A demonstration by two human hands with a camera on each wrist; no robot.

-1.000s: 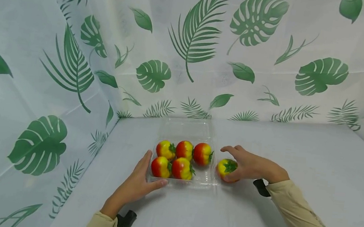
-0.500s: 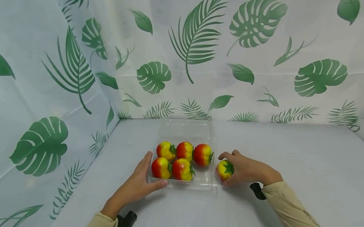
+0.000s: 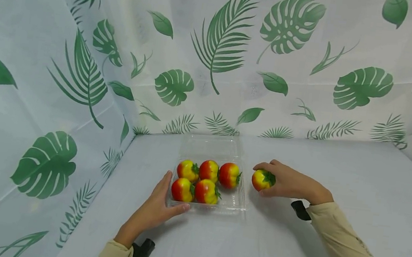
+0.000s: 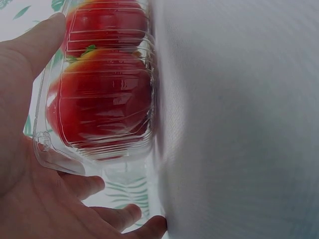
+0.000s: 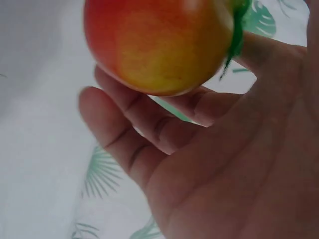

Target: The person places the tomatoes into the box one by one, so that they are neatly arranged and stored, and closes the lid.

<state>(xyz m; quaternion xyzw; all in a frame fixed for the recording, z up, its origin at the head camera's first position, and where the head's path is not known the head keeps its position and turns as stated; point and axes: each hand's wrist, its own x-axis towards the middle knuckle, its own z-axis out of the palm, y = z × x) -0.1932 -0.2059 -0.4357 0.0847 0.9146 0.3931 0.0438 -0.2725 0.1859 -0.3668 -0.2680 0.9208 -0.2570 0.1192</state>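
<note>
My right hand [image 3: 291, 181] grips a red-and-yellow fruit with a green leafy top [image 3: 262, 180], held just above the table at the right of a clear plastic clamshell box [image 3: 234, 199]. In the right wrist view the fruit [image 5: 159, 45] sits at the fingers, its leafy top toward the palm. Several similar fruits [image 3: 206, 191] lie in the box in two rows; the front right part of its base is bare. My left hand [image 3: 155, 207] rests at the box's front left corner, fingers extended along the left side, thumb at the front rim. The left wrist view shows fruit [image 4: 102, 99] through the wall.
The box lid [image 3: 210, 146] lies folded back behind the base. A white-covered table [image 3: 338, 169] spreads under everything. Leaf-printed curtains [image 3: 231, 76] hang behind and at the left. Black wrist straps [image 3: 300, 210] show at the cuffs.
The right hand first tilted the fruit beside the box, then lifted it off the table and moved it slightly back and to the right. The left hand and the box stayed put.
</note>
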